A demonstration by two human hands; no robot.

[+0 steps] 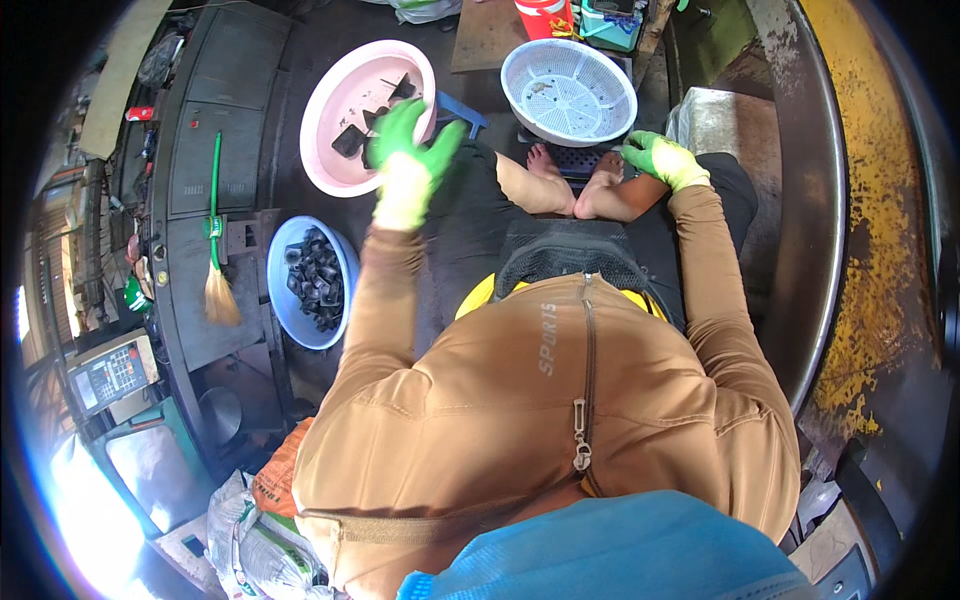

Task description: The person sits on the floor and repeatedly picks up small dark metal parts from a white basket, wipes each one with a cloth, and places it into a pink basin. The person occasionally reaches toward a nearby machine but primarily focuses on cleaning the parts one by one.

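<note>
My left hand [412, 155], in a green and yellow glove, is above the right rim of a pink basin [318, 130]. Its fingers are spread, with nothing visible in them. Several black angular pieces [350, 141] lie in that basin, some partly hidden by the hand. My right hand [665, 160], gloved alike, hovers by my right knee, just below the rim of a pale blue perforated basket [632, 108]. Its fingers point left, slightly apart, and I see nothing held. Only small dark specks show in the basket.
At left, a blue basin [277, 300] holds many black pieces, near a grey cabinet [225, 90] with a hanging broom [219, 290]. A blue stool [462, 115] is beside the pink basin. A red bucket [543, 18] stands behind the basket. Rusty yellow machinery [880, 220] borders the right.
</note>
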